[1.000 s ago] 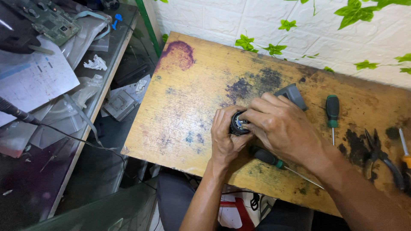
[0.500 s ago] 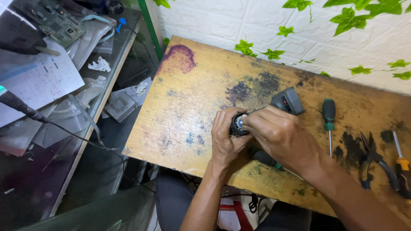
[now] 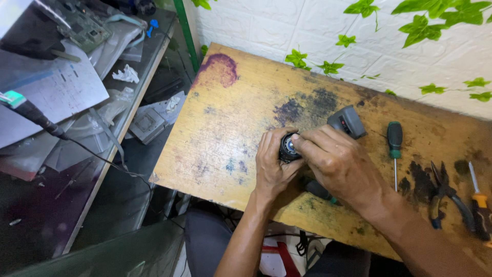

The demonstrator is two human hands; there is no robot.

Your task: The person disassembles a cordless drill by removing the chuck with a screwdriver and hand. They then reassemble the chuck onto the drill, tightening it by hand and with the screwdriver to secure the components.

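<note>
My left hand [image 3: 271, 166] wraps around a small black round part with a shiny metal centre [image 3: 288, 147], held just above the stained wooden table [image 3: 225, 128]. My right hand [image 3: 341, 166] rests on top of it, with fingertips pressing on the part's right side. Under my right hand lies a dark-handled screwdriver [image 3: 320, 191], mostly hidden. A grey and black tool body [image 3: 347, 121] lies on the table just beyond my right hand.
A green-handled screwdriver [image 3: 394, 146] lies right of the hands. Pliers [image 3: 446, 197] and an orange-handled screwdriver [image 3: 479, 205] sit near the right edge. A cluttered shelf [image 3: 77, 82] with circuit boards, papers and a cable stands to the left. A white wall with leaf decoration [image 3: 359, 31] backs the table.
The view has shifted slightly. Both hands stay on the black round part, with my right fingers shifting a little over it.
</note>
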